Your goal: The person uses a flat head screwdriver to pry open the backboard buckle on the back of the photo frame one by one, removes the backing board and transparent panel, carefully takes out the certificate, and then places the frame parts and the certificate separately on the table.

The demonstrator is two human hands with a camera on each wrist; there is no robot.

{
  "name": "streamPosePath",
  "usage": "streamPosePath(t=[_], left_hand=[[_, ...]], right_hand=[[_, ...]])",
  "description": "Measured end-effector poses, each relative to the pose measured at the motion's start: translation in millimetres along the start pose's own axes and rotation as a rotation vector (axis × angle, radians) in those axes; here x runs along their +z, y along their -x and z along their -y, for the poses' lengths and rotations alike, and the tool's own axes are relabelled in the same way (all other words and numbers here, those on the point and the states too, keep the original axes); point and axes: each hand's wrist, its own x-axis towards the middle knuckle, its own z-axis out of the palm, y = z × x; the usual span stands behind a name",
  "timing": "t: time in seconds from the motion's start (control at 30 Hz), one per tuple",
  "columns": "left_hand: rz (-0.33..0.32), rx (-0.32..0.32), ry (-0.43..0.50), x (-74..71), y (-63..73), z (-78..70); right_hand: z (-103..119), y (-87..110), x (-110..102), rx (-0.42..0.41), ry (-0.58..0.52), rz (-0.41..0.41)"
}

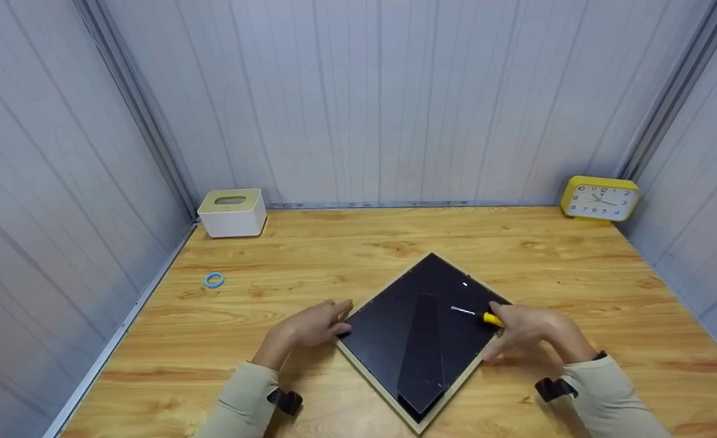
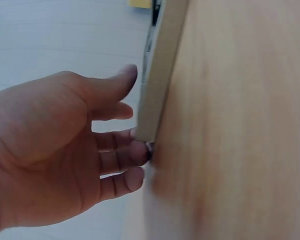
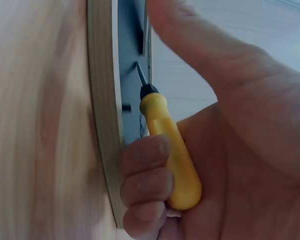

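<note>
A picture frame (image 1: 378, 325) with a pale wooden rim lies back side up on the table, set cornerwise. Its black back carries a long tapered stand flap (image 1: 422, 356). My left hand (image 1: 317, 323) is at the frame's left corner, fingers loosely bent; in the left wrist view the fingertips (image 2: 138, 152) are right at that corner, the thumb apart from them. With curled fingers my right hand (image 1: 526, 328) holds a screwdriver (image 3: 167, 145) by its yellow handle, beside the frame's right corner. The dark metal shaft points left over the black back.
On the wood-grain table (image 1: 297, 255), a blue ring (image 1: 214, 280) lies at the left. A white tissue box (image 1: 234, 219) stands in the back left corner, and a yellow clock (image 1: 600, 199) in the back right. Pale panel walls (image 1: 377, 103) enclose the table's back and sides.
</note>
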Motion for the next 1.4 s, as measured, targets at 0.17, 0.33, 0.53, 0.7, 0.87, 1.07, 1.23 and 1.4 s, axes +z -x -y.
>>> streamPosePath(t=[0.17, 0.33, 0.53, 0.7, 0.87, 1.07, 1.23, 1.4], left_hand=[[0.034, 0.062, -0.045, -1.4, 2.0, -2.4], [0.066, 0.117, -0.032, -10.2, 9.0, -10.3], [0.119, 0.110, 0.006, -15.9, 13.1, -15.2], [0.101, 0.013, 0.147, -10.5, 9.0, -7.6], [0.120, -0.015, 0.191, -3.3, 6.0, -4.9], [0.153, -0.153, 0.044, 1.1, 7.8, -9.7], [0.188, -0.165, -0.150, 5.7, 7.1, -18.6], [0.199, -0.175, -0.268, 9.4, 7.0, -31.8]], right_hand=[[5, -6.4, 8, 0.044, 0.011, -0.069], [3, -16.2, 13, 0.014, -0.032, -0.189], [1, -21.2, 11, -0.069, -0.137, -0.242], [9, -17.3, 14, -0.094, -0.214, -0.123], [19, -18.3, 23, -0.107, -0.168, -0.099], [21, -27.0, 30, -0.095, -0.139, -0.125], [12, -32.3, 27, -0.106, -0.175, -0.125], [6, -36.8, 21, -0.126, -0.242, -0.097]])
